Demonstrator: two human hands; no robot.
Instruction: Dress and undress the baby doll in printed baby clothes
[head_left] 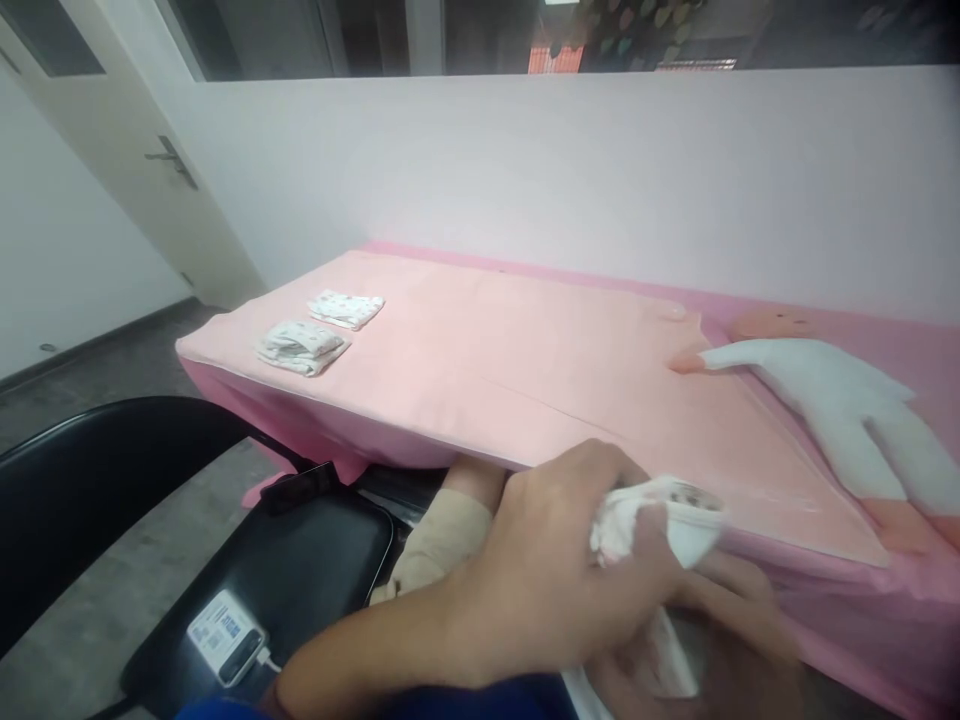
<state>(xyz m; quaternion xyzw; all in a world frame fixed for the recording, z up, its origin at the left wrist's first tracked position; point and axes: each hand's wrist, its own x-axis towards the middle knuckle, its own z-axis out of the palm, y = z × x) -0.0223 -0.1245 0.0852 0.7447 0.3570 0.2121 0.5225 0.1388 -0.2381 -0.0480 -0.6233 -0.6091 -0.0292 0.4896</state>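
My left hand (555, 560) reaches in from the lower left, its fingers closed around a bunched white cloth garment (694, 530). A dark print shows at the garment's upper edge. Lower down on the right, my right hand (739, 635) is blurred and partly hidden behind the left; its fingers also close on the fabric. Both hands are in front of the near edge of a pink-covered table (510, 350). On the table's left end lie two folded white cloths with a small pattern, a nearer one (302, 346) and a farther one (345, 308).
A doll in white clothing (817, 385) lies at the table's right end. Left of my legs stands a black chair (315, 560) bearing a white device with a cable (227, 637). A white wall (570, 180) rises behind the table, and a door (142, 130) is at the far left.
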